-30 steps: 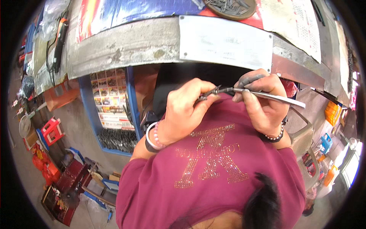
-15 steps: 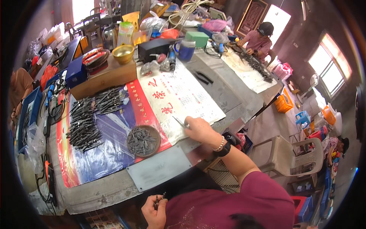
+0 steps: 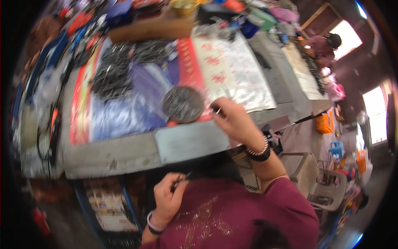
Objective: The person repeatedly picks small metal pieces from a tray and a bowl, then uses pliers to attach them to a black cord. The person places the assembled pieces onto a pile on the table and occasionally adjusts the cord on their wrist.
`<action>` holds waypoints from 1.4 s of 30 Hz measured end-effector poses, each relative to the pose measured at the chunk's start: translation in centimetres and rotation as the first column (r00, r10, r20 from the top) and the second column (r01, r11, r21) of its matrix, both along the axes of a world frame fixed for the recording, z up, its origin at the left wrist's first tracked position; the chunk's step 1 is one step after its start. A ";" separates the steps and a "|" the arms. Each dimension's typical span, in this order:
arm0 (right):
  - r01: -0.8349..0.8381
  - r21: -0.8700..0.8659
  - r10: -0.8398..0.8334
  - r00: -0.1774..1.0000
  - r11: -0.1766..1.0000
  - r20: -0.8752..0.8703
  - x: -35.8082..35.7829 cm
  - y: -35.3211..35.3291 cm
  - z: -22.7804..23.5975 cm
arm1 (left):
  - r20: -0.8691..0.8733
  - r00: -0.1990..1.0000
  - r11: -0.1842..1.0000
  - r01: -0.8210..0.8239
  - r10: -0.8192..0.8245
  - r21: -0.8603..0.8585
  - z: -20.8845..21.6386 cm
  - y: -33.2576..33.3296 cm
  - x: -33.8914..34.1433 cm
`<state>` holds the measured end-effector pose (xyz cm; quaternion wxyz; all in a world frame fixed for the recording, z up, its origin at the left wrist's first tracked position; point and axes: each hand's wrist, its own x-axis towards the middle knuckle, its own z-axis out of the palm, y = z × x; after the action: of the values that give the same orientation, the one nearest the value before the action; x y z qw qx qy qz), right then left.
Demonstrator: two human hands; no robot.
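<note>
My left hand point(image 3: 168, 198), low by my maroon shirt, is closed around a small dark metallic piece point(image 3: 177, 182), too blurred to name. Over the table's front edge, my right hand point(image 3: 233, 119) has its fingers curled together; a small bright tip shows at them, and I cannot make out what it belongs to. Just left of that hand sits a round bowl point(image 3: 182, 120) filled with slim grey metal pieces point(image 3: 182, 101). Farther left, dark slender parts point(image 3: 112, 76) lie heaped on a glossy blue and red sheet point(image 3: 120, 122).
A pale rectangular plate point(image 3: 190, 143) lies along the table's front edge. White paper with red characters point(image 3: 244, 79) is behind my right hand. A wooden box point(image 3: 151, 31) stands at the back. A plastic chair point(image 3: 319, 182) is to the right; a co-worker point(image 3: 323, 50) sits beyond.
The view has tilted down and is blurred. My right hand has drawn back from the white paper toward the bowl and front edge. My left hand still grips its dark piece.
</note>
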<state>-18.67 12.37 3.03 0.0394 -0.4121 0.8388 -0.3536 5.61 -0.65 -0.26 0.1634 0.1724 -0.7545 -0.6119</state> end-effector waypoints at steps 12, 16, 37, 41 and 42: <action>-0.414 0.038 0.412 0.910 0.909 0.052 2.8 -4.4 3.7 | 0.021 0.999 0.998 -0.044 0.044 0.035 -0.4 -0.6 1.2; -0.816 -0.171 0.822 0.499 0.552 0.275 7.7 -2.5 6.0 | -0.033 0.998 0.999 -0.046 0.047 0.014 -1.0 -0.7 0.8; -0.268 -0.863 0.865 -0.399 -0.427 -0.304 3.7 1.7 7.8 | -0.041 0.999 0.995 0.013 -0.009 0.100 -0.9 -0.2 1.3; -0.094 -0.808 0.810 -0.147 -0.582 -0.567 1.5 8.4 6.8 | -0.035 0.999 0.996 0.011 -0.008 0.092 -1.2 -0.1 1.3; -0.133 -0.796 0.806 -0.123 -0.591 -0.578 1.4 9.7 6.6 | -0.054 0.998 0.999 0.045 -0.044 0.011 -1.5 -0.2 1.0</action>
<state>-17.26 22.05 9.66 0.2716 -0.6353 -0.2095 -0.6919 6.63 -0.88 -1.81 0.1687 0.1401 -0.7498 -0.6243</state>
